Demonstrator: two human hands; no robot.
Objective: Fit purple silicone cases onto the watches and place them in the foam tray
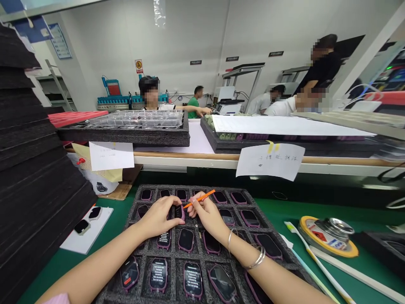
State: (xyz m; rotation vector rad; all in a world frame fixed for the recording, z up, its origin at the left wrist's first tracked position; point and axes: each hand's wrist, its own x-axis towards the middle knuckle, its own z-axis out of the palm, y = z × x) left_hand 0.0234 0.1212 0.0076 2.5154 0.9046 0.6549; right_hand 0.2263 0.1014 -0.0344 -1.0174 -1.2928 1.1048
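A black foam tray (177,261) with many compartments lies before me, holding several purple-cased smartwatches without straps. My left hand (163,215) grips one smartwatch (179,214) by its edges, fingers at the top and thumb at the bottom, tilting it to face right. In my right hand (204,211) is a thin orange stick-like tool (202,198), pinched between thumb and fingers. Its lower left tip meets, or nearly meets, the side of the held smartwatch. Some screens in the tray, such as on a front smartwatch (193,278), show lines of white text; others are dark.
A tall stack of black foam trays (38,169) rises at left, near a white board (87,236) with two light-cased watches. At right lie a toothbrush (316,257) and a round metal-topped dispenser (329,236). A shelf (190,158) with more trays spans the back; people work beyond.
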